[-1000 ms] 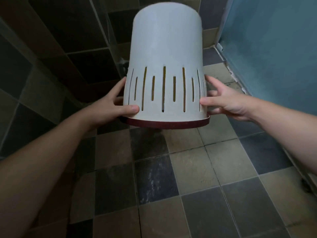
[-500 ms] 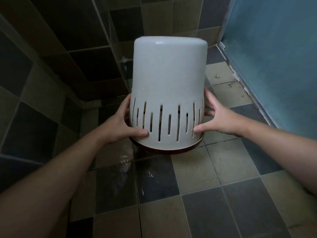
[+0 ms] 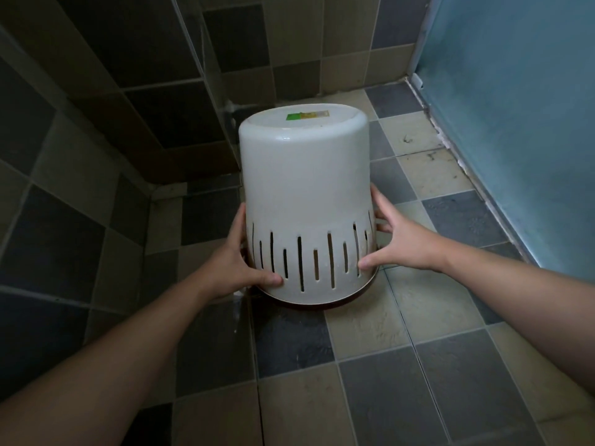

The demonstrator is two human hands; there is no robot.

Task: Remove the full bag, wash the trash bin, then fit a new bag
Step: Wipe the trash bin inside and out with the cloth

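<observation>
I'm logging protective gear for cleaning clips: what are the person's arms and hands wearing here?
Nothing that shows. The left hand and right hand are bare, with no gloves, rings, watch or bracelet visible. Both forearms are bare up to the frame edge; no sleeves appear.

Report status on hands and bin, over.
Left hand and right hand grip the slotted lower sides of the white plastic trash bin with dark red rim. Bin upside down over the tiled floor. No bag fitted. Nothing in the way.

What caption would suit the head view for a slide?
Both hands, left hand and right hand, hold an upturned white slotted trash bin low over a tiled bathroom floor.
</observation>
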